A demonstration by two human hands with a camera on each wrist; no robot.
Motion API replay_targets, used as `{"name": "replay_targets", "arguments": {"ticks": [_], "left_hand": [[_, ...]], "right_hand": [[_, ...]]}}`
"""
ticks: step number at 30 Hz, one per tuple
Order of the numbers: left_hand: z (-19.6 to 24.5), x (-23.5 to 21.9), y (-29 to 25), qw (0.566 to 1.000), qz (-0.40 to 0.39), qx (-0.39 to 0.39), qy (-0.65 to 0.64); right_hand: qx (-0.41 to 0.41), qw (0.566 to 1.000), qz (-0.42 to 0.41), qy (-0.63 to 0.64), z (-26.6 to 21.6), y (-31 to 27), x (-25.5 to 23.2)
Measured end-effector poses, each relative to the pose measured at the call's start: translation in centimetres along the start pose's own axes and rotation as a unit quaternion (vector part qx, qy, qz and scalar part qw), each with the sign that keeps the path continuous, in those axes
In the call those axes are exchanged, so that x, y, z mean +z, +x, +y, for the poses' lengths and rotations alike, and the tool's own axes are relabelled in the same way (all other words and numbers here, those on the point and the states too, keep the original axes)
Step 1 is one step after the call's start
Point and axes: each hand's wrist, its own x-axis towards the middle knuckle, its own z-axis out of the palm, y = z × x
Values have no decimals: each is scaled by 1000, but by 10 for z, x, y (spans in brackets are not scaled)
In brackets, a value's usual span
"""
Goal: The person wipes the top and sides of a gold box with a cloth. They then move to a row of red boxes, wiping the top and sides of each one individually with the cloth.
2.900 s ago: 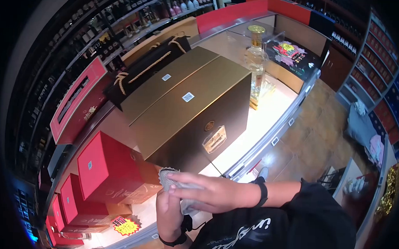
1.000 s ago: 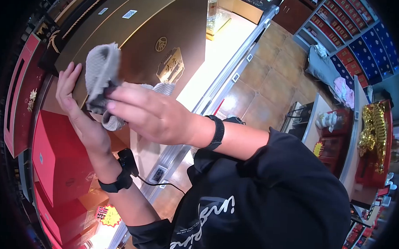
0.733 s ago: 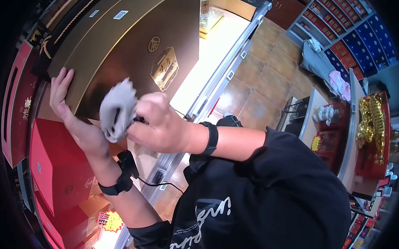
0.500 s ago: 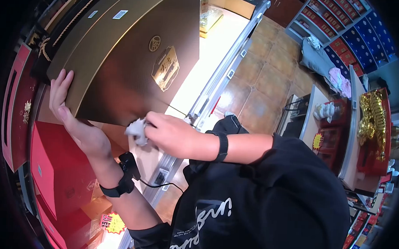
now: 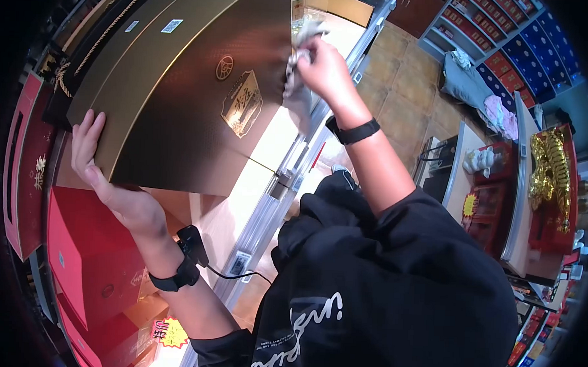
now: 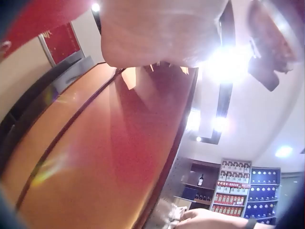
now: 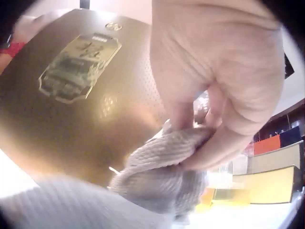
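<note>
A large dark gold gift box stands on the lit glass counter, its front face bearing a gold emblem label. My left hand lies flat with straight fingers against the box's left side. My right hand grips a grey cloth and holds it against the box's upper right edge. In the right wrist view the cloth is bunched between thumb and fingers against the gold box. The left wrist view shows only the palm close against a reddish-brown surface.
Red gift boxes sit low on the left beside the gold box. A black gift bag with rope handles stands behind it. A tiled floor and shelves of boxes lie to the right. A yellow price tag lies by the counter's near edge.
My right hand has carried the cloth from the box's lower front edge up to its upper right edge. My left hand has stayed flat on the left side.
</note>
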Motion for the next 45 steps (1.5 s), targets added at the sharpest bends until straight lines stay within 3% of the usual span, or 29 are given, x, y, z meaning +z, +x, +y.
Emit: {"name": "replay_targets", "arguments": {"ticks": [3,5,7,9,11,13,14,15,17,19,20,21,24,26,28,32,34,35,37,40,42,43,45], "left_hand": [[-1,2,-1,1000,9,-2,3],[-1,5,0,1000,19,-2,6],[0,6,0,1000,28,-3,10],[-3,8,0,999,33,-10,-20],[-13,6,-4,996,30,-25,-86],[-17,-1,-1,999,0,36,-11],[-19,-4,1,997,-11,69,26],[-15,-2,0,999,0,47,18],[-5,3,0,1000,21,13,9],[-1,5,-2,1000,26,-5,-5],[0,5,-2,999,28,-11,-13],[-1,6,-2,999,27,-15,-19],[-1,6,-2,999,34,-10,-9],[1,6,-1,999,34,-6,-12],[1,7,-2,999,37,-11,-16],[-6,8,-2,999,39,-6,-28],[-9,1,-1,999,19,36,-18],[-5,0,-1,1000,18,2,7],[-2,-3,-1,1000,10,-3,-14],[11,-6,0,999,4,-29,-26],[13,-7,0,999,3,-33,-42],[14,-9,-1,999,1,-36,-41],[20,-11,0,998,4,-44,-47]], "right_hand": [[-115,977,176,37,-58,9,-14],[-200,952,190,130,-106,6,-20],[-266,930,159,200,-150,-19,-14],[-394,889,151,178,-176,-44,-3],[-434,864,117,229,-182,-80,24],[-467,851,67,232,-168,-107,37],[-467,859,2,208,-154,-114,34],[-466,863,-65,183,-137,-120,29],[-432,893,-98,74,-95,-124,26],[-255,944,-182,104,-76,-111,14],[-113,958,-197,175,-73,-104,8],[-42,981,-160,99,-49,-92,17],[-46,988,-26,145,-66,-48,-1],[-131,981,97,100,-91,-30,-6],[-257,943,169,128,-123,-20,-3],[-394,905,90,133,-163,-77,14],[-467,860,-47,201,-154,-101,23],[-467,849,-151,198,-145,-111,18],[-420,869,-228,127,-106,-129,28],[-247,922,-296,42,-66,-112,12],[-168,953,-253,-2,-53,-88,-3],[-129,977,-172,12,-50,-82,-8],[-90,989,-99,70,-65,-70,-18]]}}
